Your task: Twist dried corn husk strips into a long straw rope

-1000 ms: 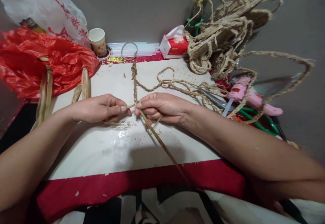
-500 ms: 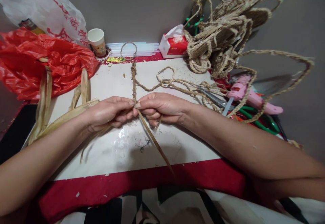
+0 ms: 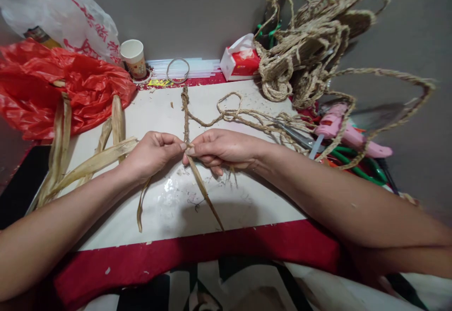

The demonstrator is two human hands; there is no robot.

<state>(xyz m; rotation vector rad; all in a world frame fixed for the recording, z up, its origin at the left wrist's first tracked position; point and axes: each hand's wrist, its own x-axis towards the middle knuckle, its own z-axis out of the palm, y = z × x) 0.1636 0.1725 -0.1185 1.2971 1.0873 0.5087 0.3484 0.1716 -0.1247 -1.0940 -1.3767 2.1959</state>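
Observation:
A brown braided cord [image 3: 185, 118] runs down the white board toward me, and its lower end lies between my two hands. My left hand [image 3: 157, 153] is closed, thumb and forefinger pinching a strand, with a narrow strip hanging below the palm. Close beside it, my right hand [image 3: 221, 148] pinches the braid's lower end. From between the hands, a dried strip [image 3: 204, 189] slants down toward the board's near edge. Wider dried leaf strips [image 3: 95, 163] lie on the left, partly behind my left forearm.
A red plastic bag [image 3: 67, 90] lies at left; a paper cup [image 3: 133, 58] and tissue pack [image 3: 242, 61] stand at the back. Coiled rope [image 3: 307, 47] fills the back right, near scissors [image 3: 296, 136] and a pink glue gun [image 3: 332, 122]. The white board [image 3: 148, 235] has a red cloth border.
My left hand has opened its lower fingers' curl slightly and turned. Its hanging strip now drops straighter, and the middle strip's tip has swung left.

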